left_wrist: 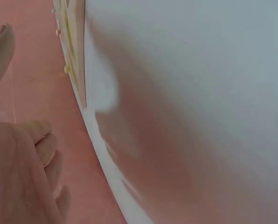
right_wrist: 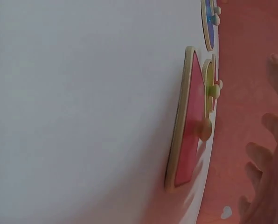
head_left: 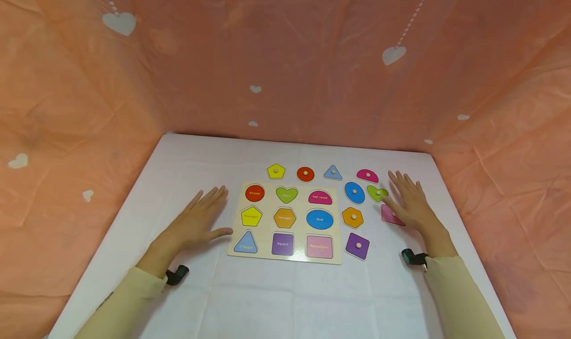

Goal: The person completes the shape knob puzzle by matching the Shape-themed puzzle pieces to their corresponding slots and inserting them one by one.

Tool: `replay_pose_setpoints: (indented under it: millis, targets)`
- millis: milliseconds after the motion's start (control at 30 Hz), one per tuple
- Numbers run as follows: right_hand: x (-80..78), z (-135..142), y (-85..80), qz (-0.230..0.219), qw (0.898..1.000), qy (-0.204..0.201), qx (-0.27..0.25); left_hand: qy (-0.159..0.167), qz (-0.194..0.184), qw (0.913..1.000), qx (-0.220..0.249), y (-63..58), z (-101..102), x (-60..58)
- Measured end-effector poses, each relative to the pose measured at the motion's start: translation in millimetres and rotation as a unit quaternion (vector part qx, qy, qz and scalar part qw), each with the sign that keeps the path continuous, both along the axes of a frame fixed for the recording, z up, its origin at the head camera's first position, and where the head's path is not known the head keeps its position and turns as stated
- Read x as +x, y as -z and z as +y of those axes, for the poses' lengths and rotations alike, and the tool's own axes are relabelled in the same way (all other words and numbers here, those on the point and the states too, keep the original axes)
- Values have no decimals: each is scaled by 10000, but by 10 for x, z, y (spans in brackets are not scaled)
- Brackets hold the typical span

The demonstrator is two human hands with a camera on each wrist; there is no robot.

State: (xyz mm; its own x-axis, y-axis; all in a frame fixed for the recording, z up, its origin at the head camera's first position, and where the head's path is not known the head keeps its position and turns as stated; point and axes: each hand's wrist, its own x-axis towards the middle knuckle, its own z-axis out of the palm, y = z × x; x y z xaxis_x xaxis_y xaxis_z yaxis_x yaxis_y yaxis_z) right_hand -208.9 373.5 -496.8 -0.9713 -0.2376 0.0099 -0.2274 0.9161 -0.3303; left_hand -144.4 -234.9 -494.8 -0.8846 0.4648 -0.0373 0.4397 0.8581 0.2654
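A wooden shape puzzle board [head_left: 263,230] lies flat on the white table, printed with named coloured shapes. To its left, my left hand [head_left: 196,225] is spread with straight fingers, the thumb pointing at the board's edge. My right hand [head_left: 412,205] hovers at the right with fingers extended, partly over the pink rectangle piece [head_left: 392,215] and near the green heart piece [head_left: 376,194]. In the right wrist view, the pink rectangle [right_wrist: 190,126] stands apart from the fingers [right_wrist: 260,156], its round knob visible. Neither hand holds anything.
Knobbed pieces lie behind and right of the board: yellow pentagon [head_left: 276,171], red circle [head_left: 305,174], blue triangle [head_left: 332,173], magenta half round [head_left: 368,175], blue oval [head_left: 354,193], orange hexagon [head_left: 353,218], purple square [head_left: 357,246]. A peach curtain [head_left: 285,71] surrounds the table [head_left: 285,309].
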Motion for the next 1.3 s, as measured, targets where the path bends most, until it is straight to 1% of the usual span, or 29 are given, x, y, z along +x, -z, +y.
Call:
replay_pose_setpoints:
  millis: [167,300,433,533,733,900,1067,1167,1300]
  targets:
    - [-111,-59,1,-151,9999,-30,23,38,-211,9997,68,39,42,84]
    - [-193,-87,-2,-180,9998,-68,14,92,-328,9994,91,71,68,135]
    - [-268,-100,6,-295,9996,-51,2,115,-462,9987,164,77,100,181]
    - [-310,-124,6,-397,9992,-45,8,136,-480,9986,172,80,117,206]
    - [-394,-181,2,-526,9985,-118,62,221,-469,9986,131,91,144,235]
    - [-476,-214,35,-629,9978,-209,61,268,-534,9982,58,95,178,258]
    - [-530,-300,32,-620,9976,-274,-166,284,-579,9979,33,82,196,272]
    - [-568,-404,13,-604,9969,-316,-383,293,-586,9979,5,81,199,276]
    - [-626,-565,-3,-535,9963,-468,-484,319,-553,9980,-9,80,199,274]
